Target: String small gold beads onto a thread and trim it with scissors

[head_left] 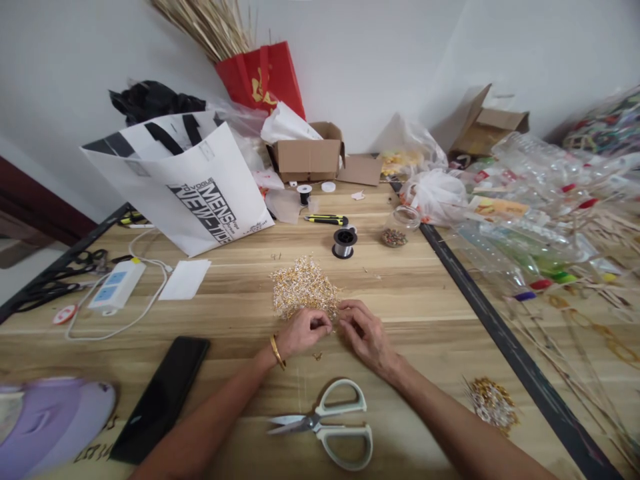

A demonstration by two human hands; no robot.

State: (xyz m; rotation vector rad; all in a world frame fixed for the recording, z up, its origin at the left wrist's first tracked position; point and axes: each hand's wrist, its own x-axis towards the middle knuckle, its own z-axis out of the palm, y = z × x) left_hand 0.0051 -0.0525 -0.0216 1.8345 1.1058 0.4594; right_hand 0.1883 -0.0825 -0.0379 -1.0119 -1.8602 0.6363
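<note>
Beads (303,287) are heaped mid-table, with scissors (310,423) laid on their near side and a spool (344,248) to their far right. At their near edge the left hand (305,330) and right hand (367,335) are held close together, fingers curled; whether anything is pinched cannot be told.
</note>
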